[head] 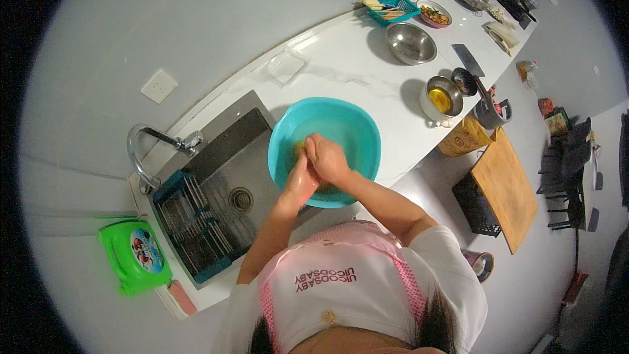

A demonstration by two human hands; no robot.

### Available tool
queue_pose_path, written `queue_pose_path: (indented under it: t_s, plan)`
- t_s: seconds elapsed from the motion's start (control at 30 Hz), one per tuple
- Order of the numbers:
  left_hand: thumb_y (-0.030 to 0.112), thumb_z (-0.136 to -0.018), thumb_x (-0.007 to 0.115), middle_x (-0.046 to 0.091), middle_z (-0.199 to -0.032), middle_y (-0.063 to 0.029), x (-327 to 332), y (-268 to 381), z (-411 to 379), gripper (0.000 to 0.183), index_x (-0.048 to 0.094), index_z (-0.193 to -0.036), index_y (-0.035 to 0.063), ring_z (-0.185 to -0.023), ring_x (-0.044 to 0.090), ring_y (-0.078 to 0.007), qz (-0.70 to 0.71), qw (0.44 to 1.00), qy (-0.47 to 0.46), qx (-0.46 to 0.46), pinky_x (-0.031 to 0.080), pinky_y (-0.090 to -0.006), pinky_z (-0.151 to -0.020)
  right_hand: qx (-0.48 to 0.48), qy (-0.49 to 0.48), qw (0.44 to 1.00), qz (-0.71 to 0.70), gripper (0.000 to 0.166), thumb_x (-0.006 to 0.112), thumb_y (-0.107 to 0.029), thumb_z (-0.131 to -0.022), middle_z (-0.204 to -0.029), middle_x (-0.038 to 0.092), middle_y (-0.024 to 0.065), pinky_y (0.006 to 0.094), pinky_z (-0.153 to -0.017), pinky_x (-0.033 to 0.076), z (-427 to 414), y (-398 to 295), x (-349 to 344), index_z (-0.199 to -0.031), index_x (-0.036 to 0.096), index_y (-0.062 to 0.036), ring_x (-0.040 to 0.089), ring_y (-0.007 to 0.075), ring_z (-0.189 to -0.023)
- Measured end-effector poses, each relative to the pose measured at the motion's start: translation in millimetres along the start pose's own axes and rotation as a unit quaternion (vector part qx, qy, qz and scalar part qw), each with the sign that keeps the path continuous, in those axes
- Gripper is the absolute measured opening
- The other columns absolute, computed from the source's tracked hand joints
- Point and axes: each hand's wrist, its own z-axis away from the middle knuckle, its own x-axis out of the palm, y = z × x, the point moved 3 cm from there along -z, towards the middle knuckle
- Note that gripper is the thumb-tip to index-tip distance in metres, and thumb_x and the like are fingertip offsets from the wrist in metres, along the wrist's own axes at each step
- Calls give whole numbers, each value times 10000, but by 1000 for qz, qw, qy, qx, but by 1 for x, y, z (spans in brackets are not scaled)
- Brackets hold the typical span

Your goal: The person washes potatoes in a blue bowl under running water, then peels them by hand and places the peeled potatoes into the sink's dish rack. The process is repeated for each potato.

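Observation:
A turquoise plastic basin (372, 157) with water in it stands on the white counter, partly over the right end of the grey sink (265, 177). Both my hands are together over the basin, wet and clasped. My left hand (302, 179) is pressed against my right hand (327, 157), whose fingers are curled. A small yellowish thing (299, 148) shows beside the fingertips at the basin's left side; whether it is held or lies in the water, I cannot tell. The palms, and anything between them, are hidden.
A chrome faucet (159, 135) and dish rack (196, 226) are at the sink, a green jug (135, 258) left. Along the counter stand a steel bowl (411, 43), a bowl of yellow liquid (441, 101), a cleaver (468, 60) and a turquoise basket (393, 9). A wooden board (506, 191) lies beyond the counter.

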Motion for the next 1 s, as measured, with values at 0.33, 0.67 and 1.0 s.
queue_pose_path:
  t_s: [0.33, 0.67, 1.0]
  plan:
    - [291, -923, 352, 399, -1183, -60, -11, 2, 5, 421, 277, -1305, 129, -999, 439, -157, -315, 927, 49, 195, 387, -301, -821, 399, -91, 718, -563, 398, 329, -391, -903, -685, 543, 64, 337, -473, 417, 7, 34, 41, -846, 551, -66, 488, 187, -522]
    - [338, -881, 425, 529, -860, -12, -10, 16, 8, 253, 521, -967, 120, -723, 508, -122, -169, 958, 175, 154, 425, -257, -559, 235, -140, 816, -509, 334, 378, -303, -899, -838, 503, 51, 252, -563, 414, 26, 7, 36, -1085, 428, -29, 491, 131, -707]
    - [321, -904, 397, 474, -1136, -91, -2, 15, 3, 353, 467, -1136, 63, -1017, 454, -178, -216, 952, 128, 175, 363, -305, -869, -10, -21, 978, -208, 312, 412, -242, -893, -772, 507, 42, 224, -553, 406, 33, 35, 48, -1102, 434, -12, 476, 126, -626]
